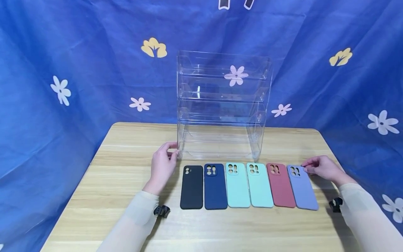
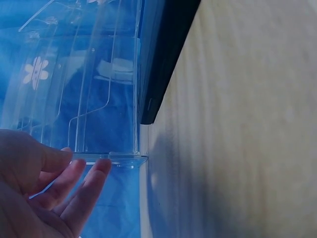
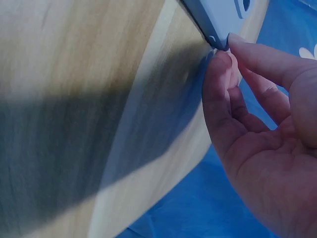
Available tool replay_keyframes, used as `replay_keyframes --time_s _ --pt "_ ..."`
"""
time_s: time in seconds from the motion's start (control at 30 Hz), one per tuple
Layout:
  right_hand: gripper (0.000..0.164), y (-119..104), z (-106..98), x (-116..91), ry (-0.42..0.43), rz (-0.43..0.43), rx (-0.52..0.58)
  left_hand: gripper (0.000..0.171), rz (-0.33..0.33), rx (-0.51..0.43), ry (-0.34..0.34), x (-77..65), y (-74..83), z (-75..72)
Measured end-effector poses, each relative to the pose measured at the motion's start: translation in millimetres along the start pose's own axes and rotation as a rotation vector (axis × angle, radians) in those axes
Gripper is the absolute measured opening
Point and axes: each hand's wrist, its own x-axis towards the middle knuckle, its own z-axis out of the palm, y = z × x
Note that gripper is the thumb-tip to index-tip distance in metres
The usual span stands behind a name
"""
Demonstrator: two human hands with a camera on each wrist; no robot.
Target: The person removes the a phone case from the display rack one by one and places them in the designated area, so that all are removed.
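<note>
A clear acrylic rack (image 1: pixel 220 154) with several tiers stands towards the back of the table. At its lower left side my left hand (image 1: pixel 163 166) touches the outer wall with loosely bent fingers; in the left wrist view the fingertips (image 2: pixel 103 166) meet the rack's edge. Several phone cases lie in a row before the rack, camera cutouts towards it: black (image 1: pixel 192 189), dark blue (image 1: pixel 215 189), two mint ones (image 1: pixel 238 190), dusty red (image 1: pixel 282 189) and lavender (image 1: pixel 303 190). My right hand (image 1: pixel 322 168) pinches the lavender case's upper right corner between thumb and fingers.
The wood-grain table (image 1: pixel 126 196) has rounded far corners. Behind it and along both sides hangs a blue curtain (image 1: pixel 104 70) with flower prints. Each wrist wears a small black device (image 1: pixel 162 211).
</note>
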Motion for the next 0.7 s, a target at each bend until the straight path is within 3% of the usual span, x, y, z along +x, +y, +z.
replay_keyframes --time_s 0.3,0.5,0.7 --pt "0.013 -27 12 -5 0.167 -0.108 -0.233 0.028 -0.024 0.020 -0.017 0.7 -2.9 -0.4" --pt "0.028 -75 33 -11 0.287 -0.115 -0.275 0.026 -0.003 0.048 -0.016 0.9 -5.3 -3.5" --pt "0.042 -123 54 -21 0.342 -0.162 -0.274 0.027 0.045 0.082 -0.001 -0.8 -0.9 -4.6"
